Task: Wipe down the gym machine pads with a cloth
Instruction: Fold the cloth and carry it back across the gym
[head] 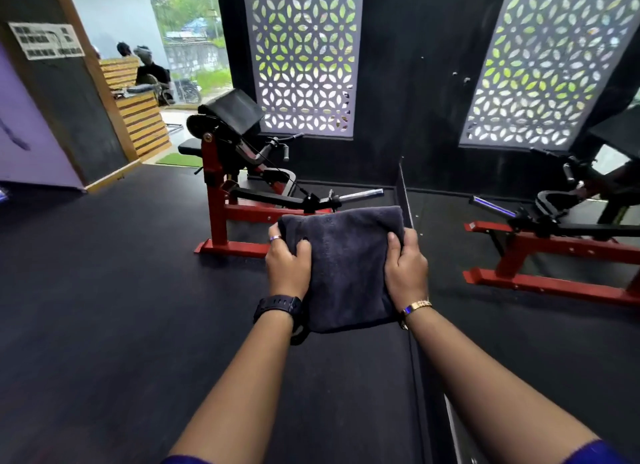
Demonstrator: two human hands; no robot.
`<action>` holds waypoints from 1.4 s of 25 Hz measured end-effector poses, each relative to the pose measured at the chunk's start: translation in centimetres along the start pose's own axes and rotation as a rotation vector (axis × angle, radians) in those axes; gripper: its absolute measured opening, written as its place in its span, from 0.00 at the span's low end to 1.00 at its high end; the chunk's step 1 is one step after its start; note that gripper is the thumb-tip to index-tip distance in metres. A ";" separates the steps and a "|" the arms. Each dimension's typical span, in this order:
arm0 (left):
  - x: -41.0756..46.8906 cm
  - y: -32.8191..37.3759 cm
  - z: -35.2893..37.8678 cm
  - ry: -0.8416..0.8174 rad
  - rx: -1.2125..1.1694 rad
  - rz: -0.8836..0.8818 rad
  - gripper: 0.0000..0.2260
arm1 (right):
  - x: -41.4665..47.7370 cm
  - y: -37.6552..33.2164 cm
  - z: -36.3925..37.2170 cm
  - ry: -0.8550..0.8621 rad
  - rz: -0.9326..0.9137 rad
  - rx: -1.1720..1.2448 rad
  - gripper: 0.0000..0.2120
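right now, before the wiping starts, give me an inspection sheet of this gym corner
surface: black rubber floor, matte
job's things: folded dark grey cloth held in the air, away from the red machine; its arm pad and seat pad not yet touched
clutter: nothing seen
grippers: left hand grips the cloth's left edge; right hand grips its right edge
cables: thin black cable runs down the machine
surroundings: mirror on the right reflects the machine; patterned window screens; person beyond the doorway
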State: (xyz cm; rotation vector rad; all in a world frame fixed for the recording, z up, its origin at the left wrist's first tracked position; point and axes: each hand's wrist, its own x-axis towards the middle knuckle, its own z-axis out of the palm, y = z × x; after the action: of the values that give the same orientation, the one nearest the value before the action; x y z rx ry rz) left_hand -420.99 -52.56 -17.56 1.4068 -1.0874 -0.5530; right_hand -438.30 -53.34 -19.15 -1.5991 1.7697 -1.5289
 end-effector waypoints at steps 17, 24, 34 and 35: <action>39.3 -12.4 -5.1 0.282 0.151 0.164 0.30 | 24.8 -7.5 38.9 -0.299 -0.351 0.310 0.25; 51.6 -17.5 -10.4 0.444 0.234 0.139 0.26 | 30.0 -10.8 56.6 -0.430 -0.493 0.385 0.26; 71.9 -24.3 -20.3 0.762 0.331 0.064 0.27 | 37.5 -20.6 84.6 -0.691 -0.629 0.547 0.28; 73.4 -24.9 -21.8 0.800 0.345 0.054 0.27 | 37.4 -21.9 87.1 -0.724 -0.649 0.557 0.27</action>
State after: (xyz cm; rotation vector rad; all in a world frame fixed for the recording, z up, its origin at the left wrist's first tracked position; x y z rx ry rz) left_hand -362.66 -107.97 -17.50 1.6715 -0.5713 0.2589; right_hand -370.90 -123.44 -19.28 -2.1103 0.4135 -1.2331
